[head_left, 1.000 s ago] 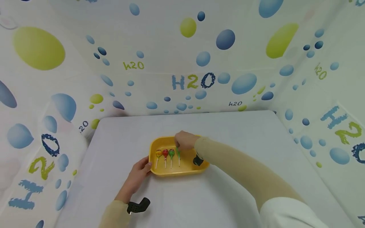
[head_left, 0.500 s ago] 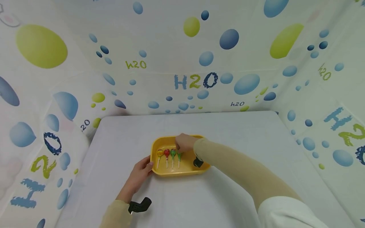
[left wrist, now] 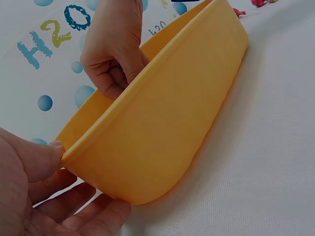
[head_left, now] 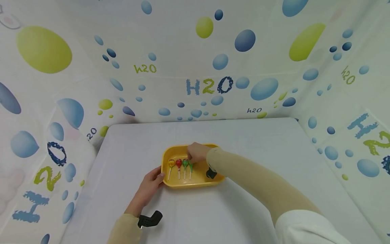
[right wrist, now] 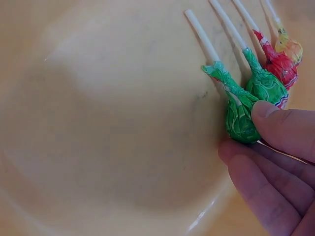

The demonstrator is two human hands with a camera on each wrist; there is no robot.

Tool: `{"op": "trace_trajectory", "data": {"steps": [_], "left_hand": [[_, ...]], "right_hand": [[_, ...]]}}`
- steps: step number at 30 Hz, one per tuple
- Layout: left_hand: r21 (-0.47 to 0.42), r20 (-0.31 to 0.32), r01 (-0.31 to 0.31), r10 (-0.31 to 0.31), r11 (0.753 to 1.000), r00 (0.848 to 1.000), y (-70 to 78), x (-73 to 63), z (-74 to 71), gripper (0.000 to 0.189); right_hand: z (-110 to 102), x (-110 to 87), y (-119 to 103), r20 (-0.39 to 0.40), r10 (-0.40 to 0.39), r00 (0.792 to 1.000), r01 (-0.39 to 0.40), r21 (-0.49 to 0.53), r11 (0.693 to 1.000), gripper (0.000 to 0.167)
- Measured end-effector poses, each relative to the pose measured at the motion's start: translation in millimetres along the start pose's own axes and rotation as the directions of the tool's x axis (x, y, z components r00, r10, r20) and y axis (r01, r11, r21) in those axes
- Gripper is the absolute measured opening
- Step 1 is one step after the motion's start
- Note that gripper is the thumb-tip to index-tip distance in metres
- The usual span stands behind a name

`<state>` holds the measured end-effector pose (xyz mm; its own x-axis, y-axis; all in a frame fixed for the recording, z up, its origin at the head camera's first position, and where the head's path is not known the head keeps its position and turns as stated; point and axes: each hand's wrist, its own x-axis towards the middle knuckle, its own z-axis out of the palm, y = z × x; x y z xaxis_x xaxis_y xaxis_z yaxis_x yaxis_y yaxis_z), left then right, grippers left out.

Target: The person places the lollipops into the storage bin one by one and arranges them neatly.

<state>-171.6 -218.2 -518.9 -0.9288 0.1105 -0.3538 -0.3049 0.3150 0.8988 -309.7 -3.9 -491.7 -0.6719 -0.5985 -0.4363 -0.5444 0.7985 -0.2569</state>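
Note:
A yellow tray (head_left: 192, 186) stands on the white-covered table. My left hand (head_left: 151, 182) grips its left end, thumb over the rim and fingers against the outer wall in the left wrist view. My right hand (head_left: 198, 152) reaches into the tray and pinches a green lollipop (right wrist: 240, 120) by its wrapped head, thumb on top, with its white stick toward me. Right beside it lie a second green lollipop (right wrist: 266, 88), a red lollipop (right wrist: 281, 68) and a yellow lollipop (right wrist: 289, 49), in a row with their sticks pointing the same way.
Small red wrapped things (left wrist: 239, 12) show beyond the tray at the top of the left wrist view. A dark wrist camera (head_left: 211, 173) hangs over the tray's right part. White cloth (head_left: 213, 67) with blue and green spots encloses the table.
The pinched green lollipop has shifted a little left, closer to the other green one. My left hand keeps its hold on the tray. The head view has shifted slightly.

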Motion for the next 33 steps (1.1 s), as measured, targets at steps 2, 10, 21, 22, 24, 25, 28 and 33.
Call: {"op": "trace_trajectory", "data": {"steps": [2,10,21,22,24,25,28,33], "left_hand": [[-0.007,0.000,0.002,-0.002,1.000,1.000,-0.3,-0.1,-0.2,0.054],[-0.009,-0.002,-0.004,0.004,1.000,1.000,-0.5,0.9,0.3,0.054],[0.007,-0.005,0.013,-0.013,1.000,1.000,-0.1,0.4,0.8,0.055],[0.009,-0.003,0.012,-0.012,1.000,1.000,-0.3,0.4,0.8,0.055],[0.009,-0.004,0.011,-0.011,1.000,1.000,-0.8,0.5,0.6,0.055],[0.009,-0.007,0.012,-0.012,1.000,1.000,-1.0,0.7,0.6,0.055],[0.011,-0.016,0.015,-0.014,1.000,1.000,-2.4,1.4,0.3,0.054],[0.005,-0.014,0.009,-0.009,1.000,1.000,-3.5,2.5,1.1,0.055]], "right_hand": [[0,-0.7,0,0.000,0.003,1.000,-0.003,-0.005,1.000,0.008],[-3,-3.1,-3,0.013,0.026,1.000,-0.026,0.011,1.000,0.009],[-2,0.3,1,0.014,0.040,0.999,-0.040,0.034,0.999,0.010],[-2,0.0,2,0.012,0.041,0.999,-0.041,0.038,0.998,0.009],[-3,-0.8,3,0.010,0.043,0.999,-0.043,0.041,0.998,0.009],[-3,-1.5,3,0.008,0.045,0.999,-0.045,0.043,0.998,0.010],[-4,-4.4,3,0.003,0.048,0.999,-0.048,0.038,0.998,0.015],[-5,-9.7,3,0.000,0.057,0.998,-0.057,0.028,0.998,0.024]]}}
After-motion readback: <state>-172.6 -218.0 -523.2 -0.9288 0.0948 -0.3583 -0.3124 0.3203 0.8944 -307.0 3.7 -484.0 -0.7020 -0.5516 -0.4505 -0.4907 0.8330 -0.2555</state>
